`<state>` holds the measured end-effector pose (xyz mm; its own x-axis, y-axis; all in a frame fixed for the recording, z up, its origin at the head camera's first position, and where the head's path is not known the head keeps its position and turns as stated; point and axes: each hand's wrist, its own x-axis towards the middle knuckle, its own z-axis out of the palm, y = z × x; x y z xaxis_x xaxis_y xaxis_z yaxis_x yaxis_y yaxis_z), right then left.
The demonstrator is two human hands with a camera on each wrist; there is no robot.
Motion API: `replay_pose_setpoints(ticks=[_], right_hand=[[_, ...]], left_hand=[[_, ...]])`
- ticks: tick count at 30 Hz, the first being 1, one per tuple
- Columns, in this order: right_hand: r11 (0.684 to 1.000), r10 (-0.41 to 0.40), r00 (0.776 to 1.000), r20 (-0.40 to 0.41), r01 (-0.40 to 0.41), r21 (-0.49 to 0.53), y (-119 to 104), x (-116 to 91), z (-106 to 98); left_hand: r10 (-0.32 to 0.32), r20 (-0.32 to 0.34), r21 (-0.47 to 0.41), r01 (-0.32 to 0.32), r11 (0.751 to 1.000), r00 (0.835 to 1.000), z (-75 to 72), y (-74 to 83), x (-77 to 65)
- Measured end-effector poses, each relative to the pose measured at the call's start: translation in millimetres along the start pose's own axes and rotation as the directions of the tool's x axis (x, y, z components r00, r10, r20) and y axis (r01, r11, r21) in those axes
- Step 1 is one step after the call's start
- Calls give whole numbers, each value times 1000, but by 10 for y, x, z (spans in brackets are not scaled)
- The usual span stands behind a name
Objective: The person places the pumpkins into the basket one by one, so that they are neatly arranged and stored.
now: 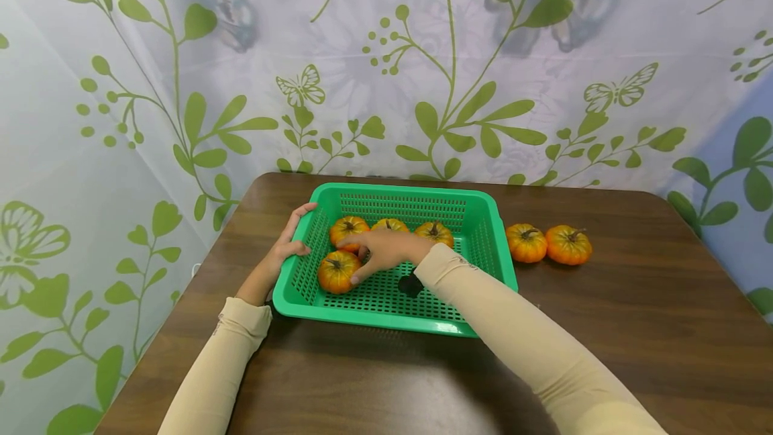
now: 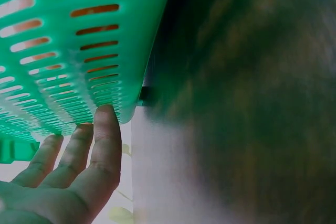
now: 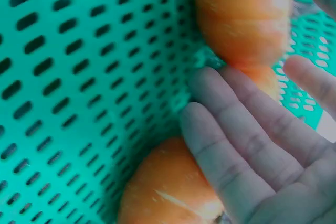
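Note:
A green plastic basket with slotted walls stands on the table. My left hand holds its left rim, thumb on top; in the left wrist view, the fingers rest against the outer wall. Inside the basket, my right hand reaches over the small orange pumpkins with its fingers extended. Its thumb is beside the front-left pumpkin, and its fingertips are near the back-left pumpkin. In the right wrist view, the fingers lie between two pumpkins. Another pumpkin is partly hidden behind the hand.
One more pumpkin sits in the basket farther right. On the brown table, two pumpkins stand side by side right of the basket, one nearer and one farther. A leaf-patterned cloth hangs behind the table.

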<state>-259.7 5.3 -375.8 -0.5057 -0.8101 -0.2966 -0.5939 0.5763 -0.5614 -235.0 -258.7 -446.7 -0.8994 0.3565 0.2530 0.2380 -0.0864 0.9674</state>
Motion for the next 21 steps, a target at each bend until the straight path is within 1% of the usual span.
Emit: replay_pose_setpoints(ticks=[3,6,10,15,18,21], right_hand=[[999,1,1000,8,-2,39,11,-43,-59],[998,1,1000,6,-2,55,39,-78,-105],[993,0,1000,2,-1,119,80,-131,-167],[979,-1,1000,2,0,205,117,-202,-245],[970,-22,1000,-6,23,241,151,-222,-278],[953,-50,998,-23,55,297,170,-248,-307]], left_hand=[[1,-2,3,-1,1000,1000,1,-3,6],[0,-9,8,0,1000,1000,6,-1,11],[-1,-13,18,1,1000,1000,7,-5,16],[5,-15,28,-4,1000,1000,5,-4,11],[2,-15,26,-2,1000,1000,-2,-9,7],[-3,-13,25,4,1000,1000,-5,-10,6]])
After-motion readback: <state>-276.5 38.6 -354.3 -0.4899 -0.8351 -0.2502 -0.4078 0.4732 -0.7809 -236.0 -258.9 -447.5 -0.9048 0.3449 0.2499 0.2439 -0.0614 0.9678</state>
